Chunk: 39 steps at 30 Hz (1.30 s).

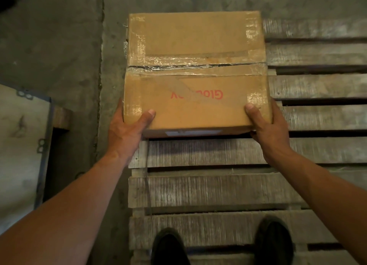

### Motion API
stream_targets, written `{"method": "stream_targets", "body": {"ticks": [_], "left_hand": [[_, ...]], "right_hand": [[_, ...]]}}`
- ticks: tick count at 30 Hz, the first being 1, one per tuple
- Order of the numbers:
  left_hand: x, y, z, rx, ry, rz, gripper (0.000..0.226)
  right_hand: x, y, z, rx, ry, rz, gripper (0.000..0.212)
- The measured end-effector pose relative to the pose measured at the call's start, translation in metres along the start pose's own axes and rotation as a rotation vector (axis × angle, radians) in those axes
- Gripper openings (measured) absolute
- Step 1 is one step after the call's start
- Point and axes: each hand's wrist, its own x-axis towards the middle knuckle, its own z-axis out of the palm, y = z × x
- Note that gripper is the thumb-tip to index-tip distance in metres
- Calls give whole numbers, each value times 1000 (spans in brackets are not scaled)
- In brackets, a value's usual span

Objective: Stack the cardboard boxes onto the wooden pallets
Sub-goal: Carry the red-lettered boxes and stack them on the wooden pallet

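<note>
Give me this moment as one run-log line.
step: placing | cardboard box: taped, at wooden pallet left edge, touchdown unclear | left grip: holds near-left corner | right grip: holds near-right corner | shoes: on pallet

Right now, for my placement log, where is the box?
In the head view the box is central, over the far left of the pallet, its near corners held by the left hand and right hand.

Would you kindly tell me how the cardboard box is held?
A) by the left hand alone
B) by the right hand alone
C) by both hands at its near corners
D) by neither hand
C: the left hand and the right hand each grip a near corner of the cardboard box, thumbs on its top.
</note>
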Motion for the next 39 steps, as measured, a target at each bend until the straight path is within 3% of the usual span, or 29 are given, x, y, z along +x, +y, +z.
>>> {"method": "stream_targets", "body": {"ticks": [4,6,12,18,24,31,39], "left_hand": [[-16,26,0,244,113,76,97],[-28,49,-1,398,148,176,92],[-55,177,48,753,36,516,72],[-118,335,201,897,-276,873,76],[-204,428,368,981,-477,1294,75],[-303,458,548,914,-740,1436,80],[-357,445,710,882,-953,1463,72]], "right_hand": [[-7,-19,-15,-167,80,-4,85],[-17,-40,-30,-195,164,1,84],[-45,-126,-133,-268,352,-34,75],[-59,-208,-292,-443,578,-45,71],[-68,-237,-454,-610,770,-21,72],[-75,-209,-613,-555,932,137,75],[-53,-146,-723,-419,1052,289,63]]}}
